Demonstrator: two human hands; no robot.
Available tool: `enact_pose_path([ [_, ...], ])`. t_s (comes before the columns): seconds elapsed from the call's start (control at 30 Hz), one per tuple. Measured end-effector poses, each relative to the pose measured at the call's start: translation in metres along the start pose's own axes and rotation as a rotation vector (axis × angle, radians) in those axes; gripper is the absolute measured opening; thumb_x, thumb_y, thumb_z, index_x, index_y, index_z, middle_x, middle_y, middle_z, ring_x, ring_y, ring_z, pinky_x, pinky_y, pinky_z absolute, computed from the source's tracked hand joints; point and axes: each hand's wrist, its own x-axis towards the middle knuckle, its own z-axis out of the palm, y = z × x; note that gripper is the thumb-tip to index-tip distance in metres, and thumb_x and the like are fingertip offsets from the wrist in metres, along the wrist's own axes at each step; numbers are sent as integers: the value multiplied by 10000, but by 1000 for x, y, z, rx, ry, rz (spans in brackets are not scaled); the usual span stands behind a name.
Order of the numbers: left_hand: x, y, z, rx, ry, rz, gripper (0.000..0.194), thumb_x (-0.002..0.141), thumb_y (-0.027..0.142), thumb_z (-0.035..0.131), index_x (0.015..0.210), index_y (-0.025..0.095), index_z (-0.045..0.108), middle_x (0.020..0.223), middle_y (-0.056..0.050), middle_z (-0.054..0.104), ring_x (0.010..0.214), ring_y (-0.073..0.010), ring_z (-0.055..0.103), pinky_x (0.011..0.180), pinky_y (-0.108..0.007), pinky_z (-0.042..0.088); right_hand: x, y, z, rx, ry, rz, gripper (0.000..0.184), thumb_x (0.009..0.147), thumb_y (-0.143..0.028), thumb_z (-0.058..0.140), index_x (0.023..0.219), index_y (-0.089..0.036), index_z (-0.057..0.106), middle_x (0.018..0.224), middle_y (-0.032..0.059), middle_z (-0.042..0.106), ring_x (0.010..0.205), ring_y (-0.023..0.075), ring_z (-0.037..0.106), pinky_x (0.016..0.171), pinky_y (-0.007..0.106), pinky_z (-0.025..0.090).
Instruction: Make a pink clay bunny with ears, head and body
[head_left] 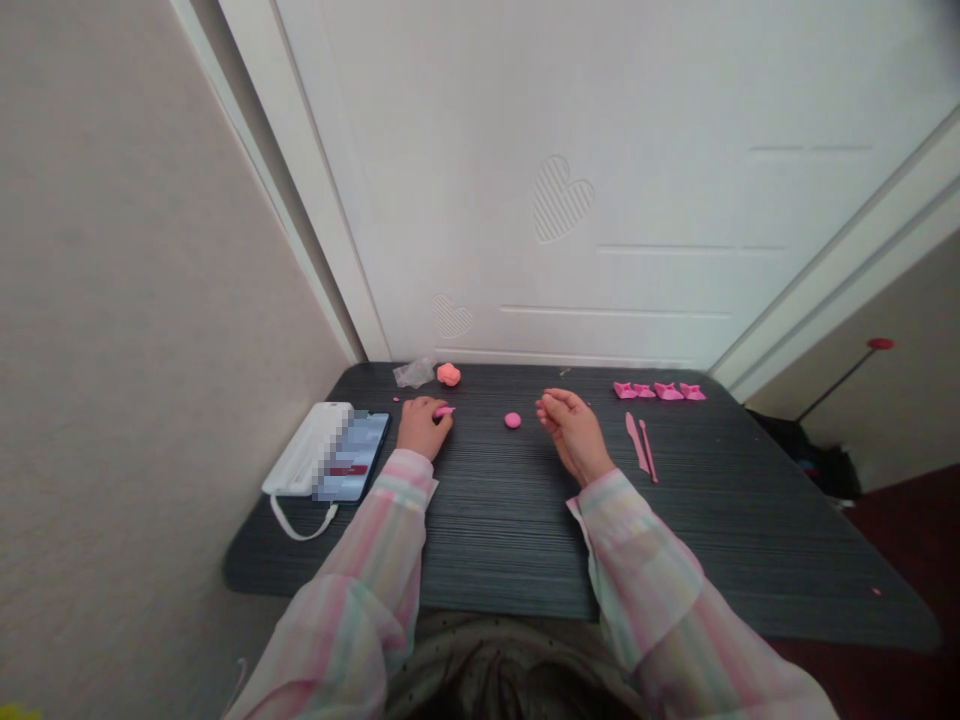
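Observation:
My left hand (422,428) rests low over the dark table, its fingers closed on a small piece of pink clay (444,412). To its right a smooth pink clay ball (512,420) lies by itself on the tabletop. My right hand (572,430) is raised beside that ball, with thumb and fingertips pressed together; whatever they may hold is too small to make out. Behind my left hand sit an orange-pink clay lump (448,375) and a crumpled clear plastic wrapper (415,373).
Several folded pink clay shapes (660,391) stand in a row at the back right. Nearer lie a pink plastic knife (637,442) and a thin pink stick tool (649,452). At left are a phone (358,455) and a white power bank (306,448) with a cable. A white door (480,250) closes off the back.

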Motion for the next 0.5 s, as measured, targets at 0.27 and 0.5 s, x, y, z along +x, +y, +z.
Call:
enact_pose_path([
  [0.27,-12,31,-1,-151,63,258,193,736,278,553,891,196,634,1028,-80,581,994,-197,500,890,-378,412,-7,7,8,-195,-116,-1,209,609,-309,665,735,-162,586,551,-46,571,452,54,459,449,203,363],
  [0.5,-22,45,2,-219,31,438,193,751,199,518,924,164,596,1021,-88,589,980,-163,537,862,-307,463,-15,22,16,-334,-210,-4,213,673,-292,574,834,-167,636,678,-10,611,526,76,504,538,240,413],
])
